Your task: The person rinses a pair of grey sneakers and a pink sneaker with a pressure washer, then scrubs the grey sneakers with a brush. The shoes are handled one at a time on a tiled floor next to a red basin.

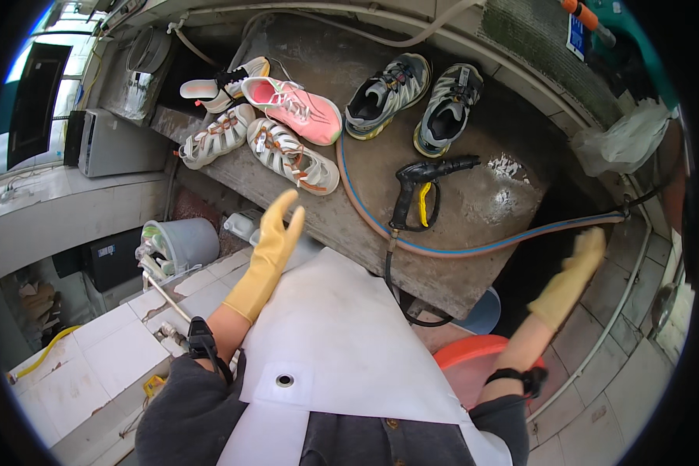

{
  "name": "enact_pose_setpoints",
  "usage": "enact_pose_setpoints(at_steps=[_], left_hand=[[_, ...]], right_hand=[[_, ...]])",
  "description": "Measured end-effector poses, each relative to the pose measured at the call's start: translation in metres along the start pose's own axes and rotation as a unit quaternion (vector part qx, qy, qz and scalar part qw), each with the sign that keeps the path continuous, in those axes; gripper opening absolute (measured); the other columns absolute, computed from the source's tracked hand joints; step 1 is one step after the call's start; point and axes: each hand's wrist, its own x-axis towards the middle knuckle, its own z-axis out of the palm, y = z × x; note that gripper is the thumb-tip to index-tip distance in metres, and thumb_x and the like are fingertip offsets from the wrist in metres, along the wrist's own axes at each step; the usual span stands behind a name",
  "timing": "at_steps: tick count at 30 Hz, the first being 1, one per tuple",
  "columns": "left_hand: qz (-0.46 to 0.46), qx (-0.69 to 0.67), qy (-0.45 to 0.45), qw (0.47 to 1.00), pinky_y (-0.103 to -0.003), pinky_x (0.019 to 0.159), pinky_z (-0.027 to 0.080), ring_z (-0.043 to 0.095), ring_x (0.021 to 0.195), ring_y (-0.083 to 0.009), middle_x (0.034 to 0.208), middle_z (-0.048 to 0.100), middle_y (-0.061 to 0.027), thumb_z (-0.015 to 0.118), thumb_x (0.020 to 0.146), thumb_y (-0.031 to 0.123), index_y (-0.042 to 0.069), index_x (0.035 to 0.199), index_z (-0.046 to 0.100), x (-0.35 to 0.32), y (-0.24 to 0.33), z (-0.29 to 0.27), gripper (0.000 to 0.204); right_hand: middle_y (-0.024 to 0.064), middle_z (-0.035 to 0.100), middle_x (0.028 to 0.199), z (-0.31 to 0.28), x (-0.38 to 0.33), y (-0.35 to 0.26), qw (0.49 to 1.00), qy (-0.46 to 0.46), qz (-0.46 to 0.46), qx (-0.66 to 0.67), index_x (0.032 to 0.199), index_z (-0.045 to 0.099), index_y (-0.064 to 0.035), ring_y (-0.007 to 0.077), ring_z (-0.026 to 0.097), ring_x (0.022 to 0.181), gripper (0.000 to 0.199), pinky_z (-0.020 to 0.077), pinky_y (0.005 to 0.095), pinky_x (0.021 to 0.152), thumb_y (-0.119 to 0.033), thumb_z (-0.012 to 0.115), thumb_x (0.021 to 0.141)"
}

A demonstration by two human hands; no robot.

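Stained concrete slab (450,278), nearer white sandal (293,158) just beyond the left hand (278,233).
The sandal's long axis runs far-left to near-right; the left hand, yellow-gloved, is nearer it, pointing far, thumb and fingers spread, holding nothing. Blurred, the right hand (584,255) points far beside the hose (555,231); its grip I cannot tell. Between them lies the black spray gun (405,194).

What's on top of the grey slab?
Pink shoe, two strappy sandals, two grey shoes, a white-and-black shoe, black spray gun, blue-striped hose, white patches. The slab directly beneath them is covered.
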Motion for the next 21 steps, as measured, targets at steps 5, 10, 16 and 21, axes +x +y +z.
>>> enact_pose_setpoints(at_steps=[5, 10, 16, 21], left_hand=[[0.019, -0.102, 0.067, 0.992, -0.042, 0.115, 0.051, 0.066, 0.134, -0.0322, 0.148, 0.067, -0.0230, 0.070, 0.106, 0.017, -0.004, 0.150, 0.060, 0.111, -0.017, -0.052, 0.049], [0.152, 0.159, 0.069, 0.973, -0.046, 0.106, 0.055, 0.070, 0.126, -0.0395, 0.131, 0.074, -0.0259, 0.069, 0.105, 0.033, 0.001, 0.137, 0.070, 0.261, -0.036, -0.057, 0.045], [-0.064, 0.339, -0.260, 0.902, -0.047, 0.104, 0.058, 0.073, 0.119, -0.0376, 0.143, 0.071, -0.0173, 0.058, 0.103, 0.065, 0.009, 0.147, 0.065, 0.391, -0.065, 0.000, 0.072], [-0.252, 0.113, -0.389, 0.879, -0.041, 0.089, 0.067, 0.075, 0.109, -0.0251, 0.126, 0.074, -0.0112, 0.075, 0.100, 0.047, 0.008, 0.135, 0.066, 0.390, -0.020, 0.000, 0.053]], right_hand=[[0.0266, 0.062, 0.156, 0.200, -0.327, 0.020, 0.895, -0.212, -0.033, -0.391, 0.152, 0.059, 0.0049, 0.0355, 0.061, 0.144, 0.074, 0.0476, 0.0455, 0.120, -0.045, 0.078, 0.101], [0.0314, 0.059, 0.154, 0.279, -0.441, 0.088, 0.752, -0.240, -0.162, -0.591, 0.160, 0.045, 0.0099, 0.0468, 0.058, 0.141, 0.107, 0.0478, 0.0528, 0.119, -0.063, 0.081, 0.091], [0.0207, 0.066, 0.140, 0.308, -0.423, 0.126, 0.686, -0.079, -0.152, -0.707, 0.154, 0.050, 0.0030, 0.0408, 0.066, 0.121, 0.099, 0.0559, 0.0545, 0.098, -0.054, 0.088, 0.083], [0.0196, 0.065, 0.145, 0.297, -0.421, 0.113, 0.655, -0.012, -0.142, -0.742, 0.162, 0.045, -0.0032, 0.0407, 0.066, 0.125, 0.102, 0.0561, 0.0517, 0.104, -0.052, 0.088, 0.084]])
